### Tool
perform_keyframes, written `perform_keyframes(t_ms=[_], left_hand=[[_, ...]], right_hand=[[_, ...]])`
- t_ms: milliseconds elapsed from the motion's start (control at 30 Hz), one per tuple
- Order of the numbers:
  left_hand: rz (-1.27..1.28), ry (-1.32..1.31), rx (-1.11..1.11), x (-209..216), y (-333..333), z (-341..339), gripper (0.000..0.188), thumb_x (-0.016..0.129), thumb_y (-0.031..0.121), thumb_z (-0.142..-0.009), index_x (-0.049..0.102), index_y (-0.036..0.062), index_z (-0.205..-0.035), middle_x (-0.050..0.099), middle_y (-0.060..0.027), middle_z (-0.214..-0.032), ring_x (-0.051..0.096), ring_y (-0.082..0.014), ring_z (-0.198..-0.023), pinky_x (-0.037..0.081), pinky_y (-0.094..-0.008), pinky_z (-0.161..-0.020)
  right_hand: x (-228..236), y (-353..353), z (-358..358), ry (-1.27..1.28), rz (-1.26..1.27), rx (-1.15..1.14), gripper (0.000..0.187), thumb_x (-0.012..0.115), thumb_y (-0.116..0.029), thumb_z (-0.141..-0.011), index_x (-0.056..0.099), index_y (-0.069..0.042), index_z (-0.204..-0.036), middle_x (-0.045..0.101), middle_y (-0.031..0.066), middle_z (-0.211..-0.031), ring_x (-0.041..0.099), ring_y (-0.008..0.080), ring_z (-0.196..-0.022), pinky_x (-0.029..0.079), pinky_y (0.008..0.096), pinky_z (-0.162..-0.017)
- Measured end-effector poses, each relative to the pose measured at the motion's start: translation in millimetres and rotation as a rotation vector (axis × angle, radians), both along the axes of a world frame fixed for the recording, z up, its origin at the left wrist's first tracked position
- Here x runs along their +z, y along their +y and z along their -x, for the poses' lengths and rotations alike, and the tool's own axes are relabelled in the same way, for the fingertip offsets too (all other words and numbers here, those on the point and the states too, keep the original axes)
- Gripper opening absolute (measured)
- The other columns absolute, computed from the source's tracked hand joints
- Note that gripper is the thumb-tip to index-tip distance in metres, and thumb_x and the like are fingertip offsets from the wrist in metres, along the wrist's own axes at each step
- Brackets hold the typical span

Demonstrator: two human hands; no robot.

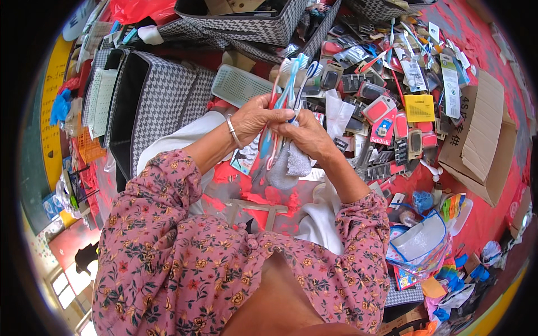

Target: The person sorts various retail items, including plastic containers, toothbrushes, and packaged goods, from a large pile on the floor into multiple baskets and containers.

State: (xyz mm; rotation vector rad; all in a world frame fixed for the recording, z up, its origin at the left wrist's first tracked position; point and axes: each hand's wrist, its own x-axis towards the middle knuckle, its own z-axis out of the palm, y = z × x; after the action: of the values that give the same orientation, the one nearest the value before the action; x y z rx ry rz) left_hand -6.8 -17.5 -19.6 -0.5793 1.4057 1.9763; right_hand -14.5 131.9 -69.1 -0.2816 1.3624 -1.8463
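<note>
Several toothbrushes stand in a bunch between my hands, bristle heads up and away from me, with red, light-blue and dark-blue-and-white handles. My left hand is closed round the bunch from the left, its thumb lying across the handles. From the right, my right hand also grips the handles, its fingers partly hidden. A grey terry cloth hangs just below my right hand, beside the lower handle ends. Whether the fingers hold the cloth too, I cannot tell.
Packaged small goods are heaped to the right on red sheeting, beside an open cardboard box. A pale green plastic basket lies beyond my left hand. Houndstooth fabric boxes stand left and at the back. A clear plastic pouch lies lower right.
</note>
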Motion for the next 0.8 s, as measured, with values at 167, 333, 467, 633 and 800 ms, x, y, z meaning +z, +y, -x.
perform_keyframes(t_ms=[167, 333, 467, 633, 800], left_hand=[[-0.036, -0.075, -0.005, 1.8, 7.3, 0.1, 0.035, 0.060, 0.013, -0.079, 0.047, 0.0006, -0.110, 0.055, -0.0058, -0.100, 0.055, -0.0117, -0.089, 0.045, -0.0247, -0.078], [-0.116, -0.088, 0.054, -5.8, 5.5, -6.5, 0.044, 0.062, 0.015, -0.079, 0.042, 0.0009, -0.115, 0.050, -0.0111, -0.113, 0.051, -0.0166, -0.101, 0.042, -0.0300, -0.088], [-0.100, 0.020, 0.002, -6.0, 4.2, -6.9, 0.045, 0.065, 0.012, -0.074, 0.044, -0.0004, -0.112, 0.052, -0.0143, -0.110, 0.054, -0.0192, -0.097, 0.043, -0.0321, -0.088], [0.094, -0.028, 0.209, 3.0, 10.4, 4.9, 0.021, 0.054, 0.020, -0.080, 0.056, -0.0008, -0.082, 0.061, -0.0128, -0.083, 0.059, -0.0183, -0.079, 0.047, -0.0288, -0.078], [0.114, 0.211, 0.657, 19.6, -50.5, 40.1, 0.012, 0.054, 0.015, -0.079, 0.050, 0.0033, -0.079, 0.055, -0.0075, -0.069, 0.055, -0.0176, -0.067, 0.044, -0.0297, -0.066]], right_hand=[[5.9, 3.5, 5.9, 0.053, -0.002, 0.072, 0.016, 0.053, -0.010, -0.074, 0.058, 0.001, -0.085, 0.056, 0.0017, -0.071, 0.050, 0.0090, -0.066, 0.040, 0.0243, -0.059], [13.0, 3.3, 7.2, 0.193, -0.008, 0.080, 0.028, 0.050, -0.013, -0.071, 0.054, 0.001, -0.095, 0.058, 0.0122, -0.085, 0.055, 0.0199, -0.080, 0.044, 0.0314, -0.072], [7.9, -9.7, 3.6, 0.397, -0.058, -0.021, 0.033, 0.046, -0.019, -0.074, 0.053, 0.003, -0.098, 0.054, 0.0246, -0.099, 0.054, 0.0373, -0.092, 0.042, 0.0396, -0.081], [35.8, -8.2, 10.5, 0.557, -0.412, 0.105, 0.037, 0.054, -0.028, -0.072, 0.057, 0.005, -0.088, 0.058, 0.0264, -0.077, 0.057, 0.0397, -0.076, 0.044, 0.0458, -0.070], [29.5, 12.1, 42.0, 0.602, -0.216, -0.274, 0.043, 0.059, -0.035, -0.075, 0.058, 0.000, -0.099, 0.061, 0.0178, -0.086, 0.060, 0.0301, -0.078, 0.045, 0.0365, -0.073]])
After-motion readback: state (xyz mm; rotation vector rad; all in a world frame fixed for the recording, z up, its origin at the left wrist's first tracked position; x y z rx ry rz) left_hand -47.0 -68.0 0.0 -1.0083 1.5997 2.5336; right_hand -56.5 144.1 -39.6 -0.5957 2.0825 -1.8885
